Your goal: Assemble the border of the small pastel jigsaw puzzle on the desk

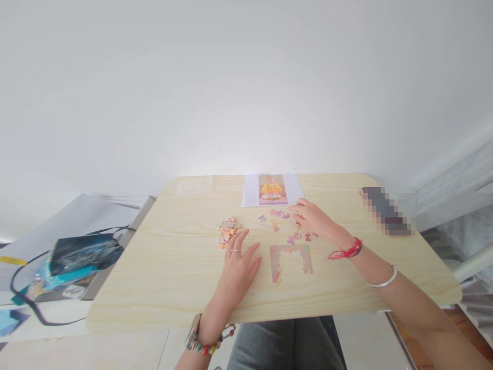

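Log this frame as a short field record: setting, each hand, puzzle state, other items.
setting: light wooden table by a white wall
left hand: flat on the table, open, fingertips beside the pile of loose pieces
right hand: reaching among scattered pieces, grip unclear
puzzle: partly built frame, three sides joined
reference picture: printed sheet at the far edge
other: dark bag on the left

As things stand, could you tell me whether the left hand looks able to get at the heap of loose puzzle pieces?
Probably yes: the left hand lies flat on the table, its fingertips just beside the heap of loose puzzle pieces, with nothing between them.
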The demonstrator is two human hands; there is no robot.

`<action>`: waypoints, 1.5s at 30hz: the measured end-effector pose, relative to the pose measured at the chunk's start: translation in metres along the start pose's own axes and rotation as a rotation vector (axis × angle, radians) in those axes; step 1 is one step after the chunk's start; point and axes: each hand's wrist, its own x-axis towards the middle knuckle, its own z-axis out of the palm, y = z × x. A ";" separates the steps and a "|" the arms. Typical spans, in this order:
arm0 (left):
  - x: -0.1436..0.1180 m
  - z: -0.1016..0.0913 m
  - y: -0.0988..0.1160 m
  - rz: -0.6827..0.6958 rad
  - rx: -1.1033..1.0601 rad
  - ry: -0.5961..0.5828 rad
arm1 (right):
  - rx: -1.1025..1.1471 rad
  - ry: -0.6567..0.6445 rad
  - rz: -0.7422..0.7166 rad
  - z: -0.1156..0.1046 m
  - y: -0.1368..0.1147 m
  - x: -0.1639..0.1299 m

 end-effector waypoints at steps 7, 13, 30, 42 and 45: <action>0.018 -0.001 -0.001 0.027 0.045 0.036 | 0.034 0.048 0.128 -0.011 0.051 -0.036; 0.055 0.005 0.003 0.084 0.060 -0.013 | 0.070 0.086 0.172 -0.014 0.060 -0.044; 0.076 0.001 0.002 0.085 0.011 0.015 | 0.001 -0.026 0.115 -0.006 0.034 -0.013; 0.045 -0.008 0.013 0.094 0.038 0.005 | -0.013 -0.012 0.160 -0.005 0.037 -0.014; 0.032 -0.012 0.022 0.105 0.031 -0.017 | -0.008 0.018 0.128 -0.010 0.032 -0.022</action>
